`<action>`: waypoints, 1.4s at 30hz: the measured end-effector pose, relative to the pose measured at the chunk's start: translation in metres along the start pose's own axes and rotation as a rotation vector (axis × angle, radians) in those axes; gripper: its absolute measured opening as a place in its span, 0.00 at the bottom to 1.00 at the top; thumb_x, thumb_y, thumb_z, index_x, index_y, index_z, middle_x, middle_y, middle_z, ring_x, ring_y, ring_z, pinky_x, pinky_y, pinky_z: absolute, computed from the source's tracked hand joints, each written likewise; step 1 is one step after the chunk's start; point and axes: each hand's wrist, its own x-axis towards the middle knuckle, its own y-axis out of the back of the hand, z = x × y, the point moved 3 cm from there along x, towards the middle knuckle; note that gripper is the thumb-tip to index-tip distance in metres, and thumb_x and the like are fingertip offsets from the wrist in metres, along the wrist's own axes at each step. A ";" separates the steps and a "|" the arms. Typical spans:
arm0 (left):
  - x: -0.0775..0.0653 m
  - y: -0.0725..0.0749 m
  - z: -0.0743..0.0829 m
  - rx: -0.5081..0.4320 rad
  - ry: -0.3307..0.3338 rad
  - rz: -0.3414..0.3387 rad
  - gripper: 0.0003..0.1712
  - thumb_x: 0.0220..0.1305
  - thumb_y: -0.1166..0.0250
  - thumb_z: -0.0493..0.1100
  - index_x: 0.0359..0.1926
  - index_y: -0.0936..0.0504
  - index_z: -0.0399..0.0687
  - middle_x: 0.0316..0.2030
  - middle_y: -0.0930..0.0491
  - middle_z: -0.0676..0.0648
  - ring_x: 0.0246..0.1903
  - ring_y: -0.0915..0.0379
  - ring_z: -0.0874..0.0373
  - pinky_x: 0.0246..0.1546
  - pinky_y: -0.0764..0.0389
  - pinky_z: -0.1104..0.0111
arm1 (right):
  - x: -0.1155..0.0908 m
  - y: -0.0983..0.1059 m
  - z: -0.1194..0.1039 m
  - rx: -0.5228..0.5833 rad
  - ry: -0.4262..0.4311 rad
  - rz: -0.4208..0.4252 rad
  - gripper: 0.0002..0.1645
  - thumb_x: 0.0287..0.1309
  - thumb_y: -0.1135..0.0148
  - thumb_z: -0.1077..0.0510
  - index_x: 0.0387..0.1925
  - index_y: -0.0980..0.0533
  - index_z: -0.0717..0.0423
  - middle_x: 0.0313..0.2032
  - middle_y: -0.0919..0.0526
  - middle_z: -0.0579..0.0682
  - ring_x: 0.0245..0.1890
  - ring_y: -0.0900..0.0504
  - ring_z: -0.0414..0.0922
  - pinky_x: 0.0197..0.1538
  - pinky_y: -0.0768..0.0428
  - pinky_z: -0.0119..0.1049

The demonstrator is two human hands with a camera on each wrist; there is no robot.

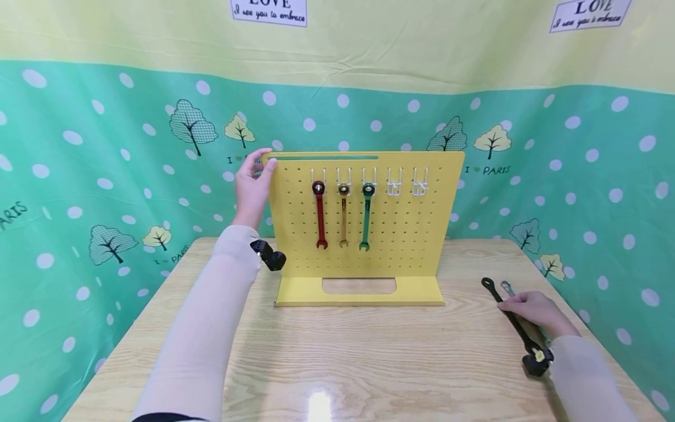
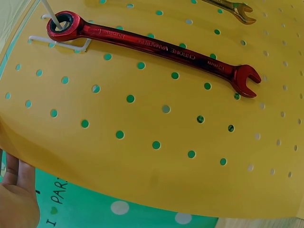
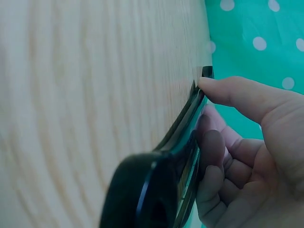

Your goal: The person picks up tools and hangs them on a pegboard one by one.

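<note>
My left hand [image 1: 253, 190] pinches the top left corner of a yellow pegboard [image 1: 390, 240], thumb in front and fingers behind its edge. On the board's white hooks hang a red ratchet wrench [image 1: 320, 220], a gold wrench [image 1: 344, 220] and a green wrench [image 1: 367, 217], ring ends up. At the table's right side my right hand [image 1: 540, 310] holds a black wrench [image 1: 519, 331] between thumb and fingers, close to the tabletop. A silver wrench [image 1: 507, 287] lies beside it, partly hidden by the hand. In the right wrist view the black wrench [image 3: 137, 190] looms large near the camera.
Two white hooks [image 1: 394, 181] at the board's right carry no wrench. The board's base, with a cut-out slot, stands on the wooden table [image 1: 369, 363]. A green and yellow printed curtain [image 1: 132, 193] encloses the back and sides.
</note>
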 end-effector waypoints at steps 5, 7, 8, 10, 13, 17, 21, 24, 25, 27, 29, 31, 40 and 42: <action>0.000 0.000 0.000 0.002 0.002 0.000 0.19 0.70 0.38 0.56 0.60 0.21 0.66 0.48 0.23 0.49 0.44 0.24 0.55 0.48 0.19 0.62 | 0.000 -0.001 -0.001 -0.003 -0.023 0.000 0.32 0.63 0.34 0.43 0.43 0.21 0.73 0.36 0.20 0.57 0.35 0.23 0.50 0.33 0.22 0.40; 0.000 0.000 0.000 0.005 -0.001 -0.002 0.19 0.70 0.38 0.57 0.60 0.21 0.66 0.48 0.23 0.49 0.44 0.24 0.55 0.48 0.19 0.62 | 0.001 -0.001 0.000 0.000 -0.027 0.004 0.33 0.62 0.34 0.43 0.44 0.21 0.74 0.36 0.20 0.58 0.35 0.23 0.50 0.33 0.21 0.40; 0.000 0.000 0.000 0.004 -0.002 -0.002 0.19 0.70 0.38 0.57 0.60 0.21 0.66 0.48 0.23 0.49 0.44 0.24 0.55 0.48 0.20 0.62 | 0.001 -0.001 0.000 0.004 -0.026 0.004 0.33 0.62 0.34 0.43 0.44 0.21 0.74 0.36 0.20 0.58 0.35 0.23 0.50 0.33 0.21 0.40; 0.000 0.000 0.001 0.002 -0.005 -0.003 0.19 0.70 0.38 0.56 0.60 0.21 0.66 0.48 0.23 0.49 0.44 0.24 0.55 0.48 0.20 0.62 | 0.002 -0.001 0.001 0.014 -0.033 0.005 0.34 0.62 0.34 0.42 0.44 0.21 0.74 0.36 0.20 0.58 0.34 0.23 0.50 0.33 0.21 0.40; -0.001 0.000 0.001 0.000 -0.009 -0.005 0.20 0.70 0.38 0.56 0.60 0.21 0.65 0.48 0.23 0.49 0.44 0.24 0.55 0.48 0.20 0.62 | 0.003 -0.002 0.003 0.030 -0.040 0.004 0.34 0.61 0.33 0.42 0.44 0.21 0.74 0.35 0.20 0.58 0.34 0.23 0.50 0.32 0.22 0.39; -0.001 0.000 0.001 0.008 -0.013 -0.005 0.20 0.70 0.38 0.57 0.61 0.21 0.64 0.48 0.23 0.49 0.44 0.24 0.55 0.48 0.19 0.62 | 0.003 -0.004 0.005 0.033 -0.058 0.012 0.35 0.61 0.33 0.42 0.45 0.22 0.75 0.34 0.20 0.57 0.33 0.24 0.50 0.31 0.25 0.37; -0.001 0.000 0.000 0.012 -0.012 -0.001 0.20 0.70 0.38 0.57 0.60 0.21 0.65 0.48 0.23 0.49 0.43 0.24 0.55 0.48 0.20 0.62 | 0.004 -0.003 0.004 0.039 -0.070 0.021 0.36 0.61 0.34 0.42 0.46 0.23 0.76 0.33 0.21 0.57 0.33 0.25 0.50 0.32 0.26 0.38; 0.000 0.000 0.000 0.017 -0.009 0.002 0.19 0.70 0.38 0.57 0.60 0.21 0.66 0.47 0.23 0.49 0.43 0.24 0.55 0.48 0.20 0.62 | 0.005 -0.002 0.004 0.028 -0.065 0.025 0.35 0.61 0.34 0.42 0.46 0.22 0.75 0.37 0.21 0.62 0.36 0.24 0.52 0.35 0.25 0.41; 0.000 0.000 0.000 0.017 -0.008 0.003 0.19 0.70 0.38 0.57 0.60 0.21 0.66 0.47 0.23 0.49 0.43 0.24 0.55 0.48 0.20 0.62 | 0.005 -0.001 0.005 0.022 -0.062 0.025 0.35 0.61 0.34 0.42 0.46 0.22 0.75 0.40 0.21 0.64 0.38 0.23 0.53 0.37 0.23 0.43; 0.000 0.000 0.000 0.016 -0.005 0.005 0.19 0.70 0.38 0.57 0.60 0.20 0.66 0.47 0.23 0.49 0.43 0.24 0.55 0.48 0.20 0.63 | 0.006 0.000 0.006 0.010 -0.057 0.027 0.35 0.61 0.34 0.41 0.46 0.22 0.74 0.44 0.22 0.68 0.41 0.24 0.56 0.42 0.23 0.46; 0.000 0.000 0.000 0.014 -0.004 0.004 0.20 0.70 0.38 0.57 0.60 0.21 0.66 0.47 0.24 0.49 0.43 0.24 0.55 0.48 0.20 0.62 | 0.006 0.001 0.007 0.007 -0.049 0.026 0.36 0.62 0.34 0.41 0.47 0.22 0.74 0.48 0.24 0.71 0.45 0.24 0.59 0.46 0.23 0.51; 0.000 0.001 0.000 0.012 -0.005 0.003 0.20 0.70 0.38 0.57 0.61 0.21 0.64 0.47 0.24 0.49 0.43 0.24 0.55 0.48 0.20 0.62 | 0.007 0.001 0.007 0.015 -0.052 0.022 0.37 0.62 0.34 0.40 0.49 0.23 0.75 0.50 0.26 0.74 0.47 0.25 0.62 0.50 0.24 0.57; 0.000 0.000 -0.001 0.008 -0.011 0.002 0.20 0.70 0.38 0.57 0.61 0.21 0.64 0.47 0.24 0.49 0.43 0.24 0.55 0.48 0.20 0.62 | 0.005 -0.001 0.007 0.035 -0.052 0.023 0.39 0.63 0.35 0.41 0.52 0.26 0.76 0.53 0.29 0.77 0.51 0.28 0.66 0.54 0.27 0.62; 0.001 -0.001 0.000 0.007 -0.014 0.002 0.21 0.70 0.38 0.56 0.61 0.21 0.63 0.47 0.24 0.49 0.43 0.24 0.55 0.48 0.19 0.62 | 0.005 -0.001 0.008 0.029 -0.046 0.024 0.39 0.63 0.36 0.41 0.52 0.26 0.76 0.52 0.28 0.76 0.50 0.27 0.66 0.53 0.27 0.62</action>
